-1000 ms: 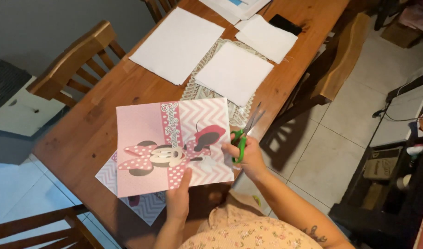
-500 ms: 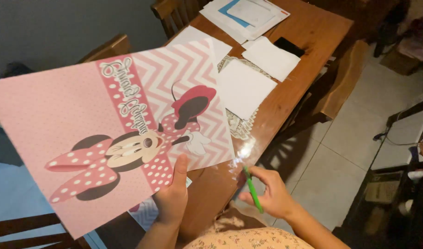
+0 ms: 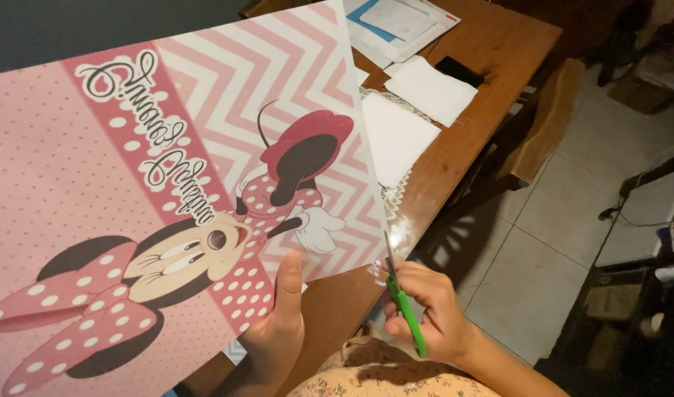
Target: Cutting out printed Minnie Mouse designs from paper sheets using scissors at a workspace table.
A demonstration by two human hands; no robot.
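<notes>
The left hand (image 3: 278, 331) is closed on the lower edge of a large pink printed sheet (image 3: 168, 184), the thumb pressed flat on the printed face and the fingers hidden behind it. The sheet is held up off the counter and tilted toward the camera, seemingly so that its right edge is free for cutting and is kept taut by the pinch just below the cartoon mouse figure.

Just to the right of that grip, the right hand (image 3: 432, 309) is wrapped around green-handled scissors (image 3: 404, 305). The fingers are curled through and about the handles, and the blades point upward, meeting the sheet's lower right corner. Whether the blades are parted or closed cannot be told, as they are thin and partly hidden by the paper's edge. A floral-patterned sleeve or lap (image 3: 381, 378) is seen directly below both hands.

Beyond the scissors, the wooden counter (image 3: 491, 95) is seen running away from the hands. White sheets of paper (image 3: 396, 136) are laid flat on it, above and to the right of the held sheet, one over a patterned sheet. Farther off, a dark flat device (image 3: 458, 71) and a stack of papers with a blue border (image 3: 403, 22) are lying. A wooden chair (image 3: 543, 125) is pushed against the counter's far side, over a tiled floor (image 3: 557, 242).
</notes>
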